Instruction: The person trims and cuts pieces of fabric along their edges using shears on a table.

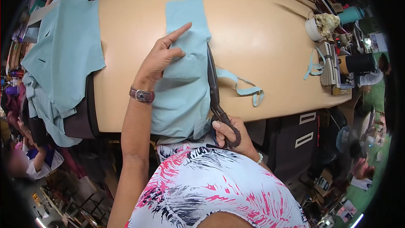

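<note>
A light blue piece of fabric (183, 95) lies lengthwise on the table and hangs over its near edge at my body. My left hand (159, 59) is on the fabric's left side, index finger stretched forward and thumb apart, holding nothing. My right hand (241, 138) grips the handles of large dark scissors (213, 86) at the table's near edge. Their long blades run forward along the fabric's right edge, the tip reaching a small notch in it. To the right of the blades lies a narrow, curled fabric strip (249, 90).
More blue fabric pieces (69, 55) cover the table's left side and drape over its edge. At the right stand a white container (312, 29), a stack of pale pieces (330, 65), a teal bottle (351, 15) and another strip (314, 64). Drawers (295, 133) are below.
</note>
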`<control>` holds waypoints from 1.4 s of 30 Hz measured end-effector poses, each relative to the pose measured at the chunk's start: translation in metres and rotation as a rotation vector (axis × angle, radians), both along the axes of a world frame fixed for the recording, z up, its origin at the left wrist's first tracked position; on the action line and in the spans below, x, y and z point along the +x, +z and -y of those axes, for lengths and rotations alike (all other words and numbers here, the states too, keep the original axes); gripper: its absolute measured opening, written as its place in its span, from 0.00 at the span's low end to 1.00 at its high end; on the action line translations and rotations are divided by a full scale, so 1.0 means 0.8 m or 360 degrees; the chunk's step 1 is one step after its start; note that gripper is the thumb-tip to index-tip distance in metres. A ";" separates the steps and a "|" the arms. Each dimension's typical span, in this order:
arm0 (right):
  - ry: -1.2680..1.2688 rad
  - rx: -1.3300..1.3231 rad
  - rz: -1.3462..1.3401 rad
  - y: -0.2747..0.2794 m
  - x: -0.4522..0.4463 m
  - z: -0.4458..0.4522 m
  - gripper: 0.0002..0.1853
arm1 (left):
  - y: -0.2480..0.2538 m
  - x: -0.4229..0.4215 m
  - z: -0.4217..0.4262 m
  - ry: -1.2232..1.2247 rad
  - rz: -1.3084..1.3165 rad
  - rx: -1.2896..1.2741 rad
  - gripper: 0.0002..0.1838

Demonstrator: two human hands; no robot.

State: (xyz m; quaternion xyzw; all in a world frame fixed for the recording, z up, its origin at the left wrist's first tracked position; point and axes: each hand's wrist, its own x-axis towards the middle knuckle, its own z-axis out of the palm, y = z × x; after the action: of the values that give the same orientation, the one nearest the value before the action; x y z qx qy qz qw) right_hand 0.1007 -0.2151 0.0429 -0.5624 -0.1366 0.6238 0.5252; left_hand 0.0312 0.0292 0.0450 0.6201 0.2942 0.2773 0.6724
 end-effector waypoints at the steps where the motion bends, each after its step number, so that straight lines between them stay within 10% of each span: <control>1: 0.0028 -0.0006 0.0026 0.004 0.004 -0.001 0.15 | 0.001 -0.005 -0.004 -0.0200 -0.0037 -0.0117 0.25; 42: -0.0052 0.0314 -0.0140 -0.006 0.001 0.003 0.16 | 0.015 -0.015 0.071 0.0242 0.0019 0.0702 0.38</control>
State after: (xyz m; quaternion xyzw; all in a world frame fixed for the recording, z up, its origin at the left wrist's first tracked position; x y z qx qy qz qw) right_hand 0.1013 -0.2174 0.0380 -0.4822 -0.1649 0.6227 0.5938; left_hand 0.0194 -0.0278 0.0569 0.7264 0.2684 0.3884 0.4995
